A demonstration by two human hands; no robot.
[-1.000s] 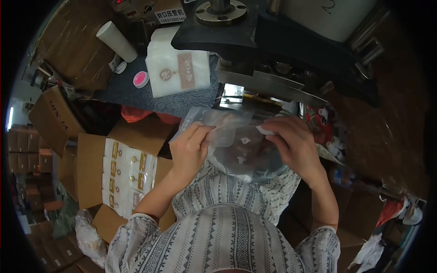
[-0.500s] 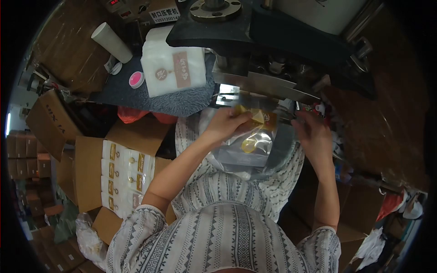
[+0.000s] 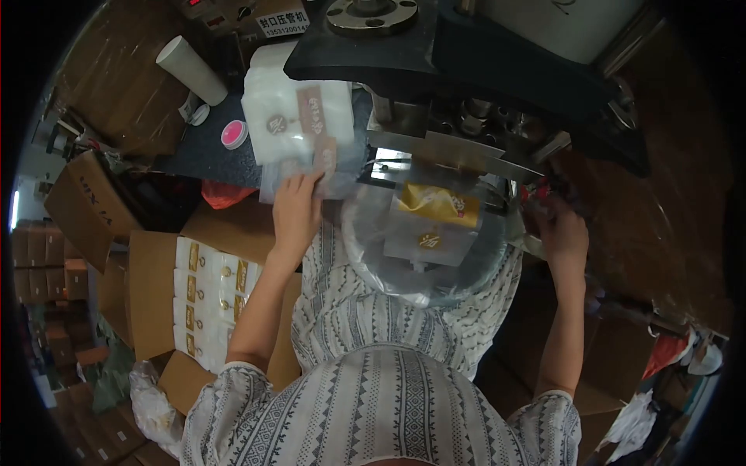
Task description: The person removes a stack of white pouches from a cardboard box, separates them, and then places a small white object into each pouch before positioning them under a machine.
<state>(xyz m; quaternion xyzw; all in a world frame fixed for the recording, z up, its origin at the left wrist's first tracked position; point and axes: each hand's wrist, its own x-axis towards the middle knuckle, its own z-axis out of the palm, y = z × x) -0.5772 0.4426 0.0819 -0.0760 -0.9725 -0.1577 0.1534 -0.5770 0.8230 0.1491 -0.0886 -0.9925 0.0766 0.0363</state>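
Observation:
My left hand (image 3: 298, 206) has its fingers closed on the near edge of a translucent plastic bag (image 3: 346, 172) with a brownish label. That bag is shifted toward me from the stack of similar bags (image 3: 268, 97). A bag with a gold band (image 3: 435, 206) lies flat on a round, plastic-covered surface (image 3: 365, 268) over my lap, below the metal plates of the machine (image 3: 451, 151). On the right, my right hand (image 3: 563, 225) is beside small red items (image 3: 535, 192) at the machine's side; its fingers are dark and blurred there.
An open carton (image 3: 151, 295) packed with gold-labelled packages stands at lower left. On the dark cloth-covered table (image 3: 194, 147) are a pink-topped round container (image 3: 234, 134) and a white cup (image 3: 190, 70). Brown cardboard (image 3: 660, 225) lines the right side.
My left hand has left the gold-banded bag and moved left to the stack, where a bag now overhangs toward me. My right hand has shifted slightly right and down.

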